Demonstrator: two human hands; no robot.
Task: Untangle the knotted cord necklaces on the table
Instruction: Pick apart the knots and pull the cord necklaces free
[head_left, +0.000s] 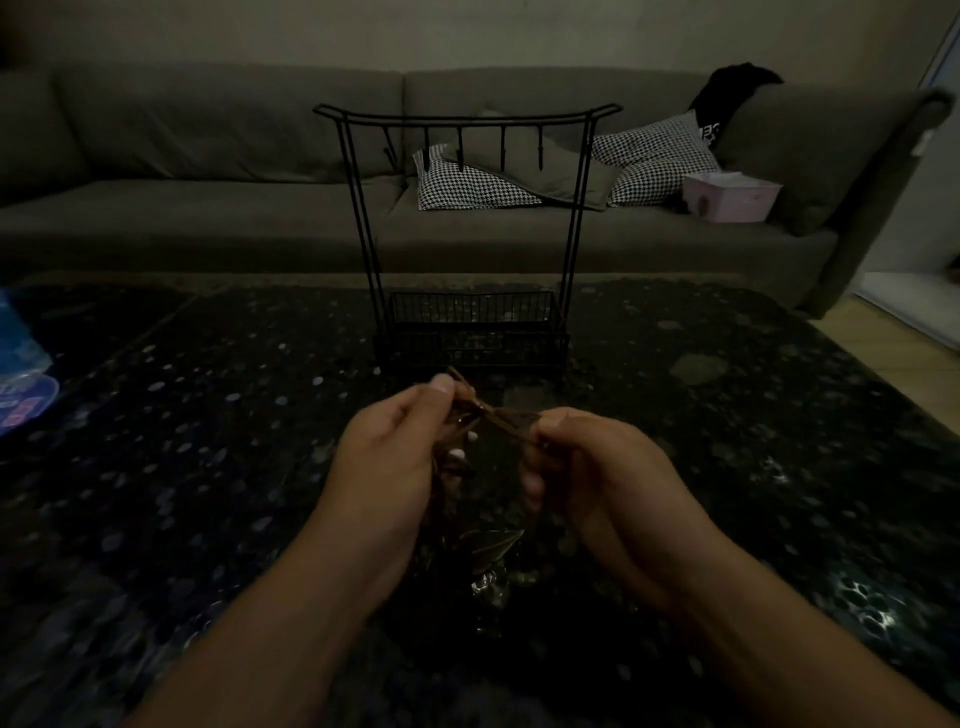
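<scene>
Head view: dark speckled table (208, 415), sofa (208, 156).

Both bare forearms reached forward and converged, left hand (387, 457) and right hand (587, 457) raised close together, each grip's fingers curled, thumb and fingertips pinched.

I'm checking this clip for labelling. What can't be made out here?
Head view only:
- How many brown cords there are and where the knot sits: dim light, and the left hand and right hand cover them.
- The pendant shape: too dark.
- The blue packet: cut by the left edge.
</scene>
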